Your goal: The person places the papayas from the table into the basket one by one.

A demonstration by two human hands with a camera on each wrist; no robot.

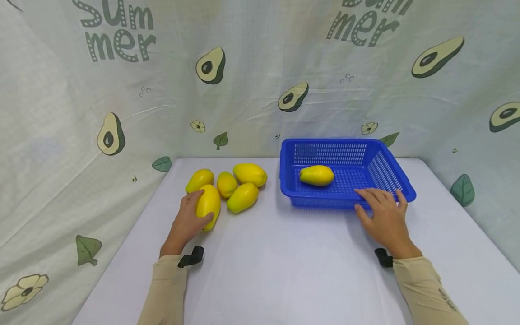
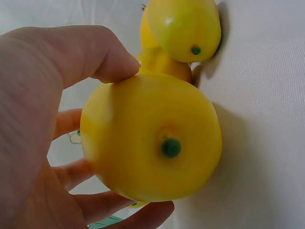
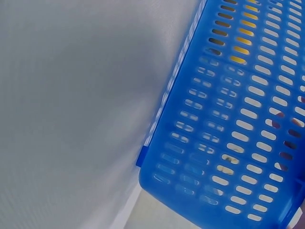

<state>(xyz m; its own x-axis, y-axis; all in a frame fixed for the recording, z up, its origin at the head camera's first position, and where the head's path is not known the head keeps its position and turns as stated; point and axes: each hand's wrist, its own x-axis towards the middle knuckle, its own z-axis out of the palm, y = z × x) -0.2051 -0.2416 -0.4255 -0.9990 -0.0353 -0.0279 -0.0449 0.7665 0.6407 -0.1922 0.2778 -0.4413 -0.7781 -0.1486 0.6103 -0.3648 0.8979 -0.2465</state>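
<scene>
My left hand [image 1: 188, 221] holds a yellow papaya [image 1: 209, 203], its thumb on one side and its fingers round the other. In the left wrist view the green stem end of this papaya [image 2: 143, 143] faces the camera. More papayas lie just beyond it, among them a greenish one [image 1: 242, 197] and a large yellow one [image 1: 249, 174]. At the right, my right hand [image 1: 383, 221] grips the near rim of a blue plastic basket [image 1: 325, 198], fingers over the rim and thumb outside. One papaya [image 1: 318, 175] lies inside the basket.
A white cloth covers the table [image 1: 276, 266]. Behind it hangs a pale curtain [image 1: 252, 81] printed with avocados, leaves and lettering. In the right wrist view the slotted basket wall [image 3: 228, 119] fills the right side.
</scene>
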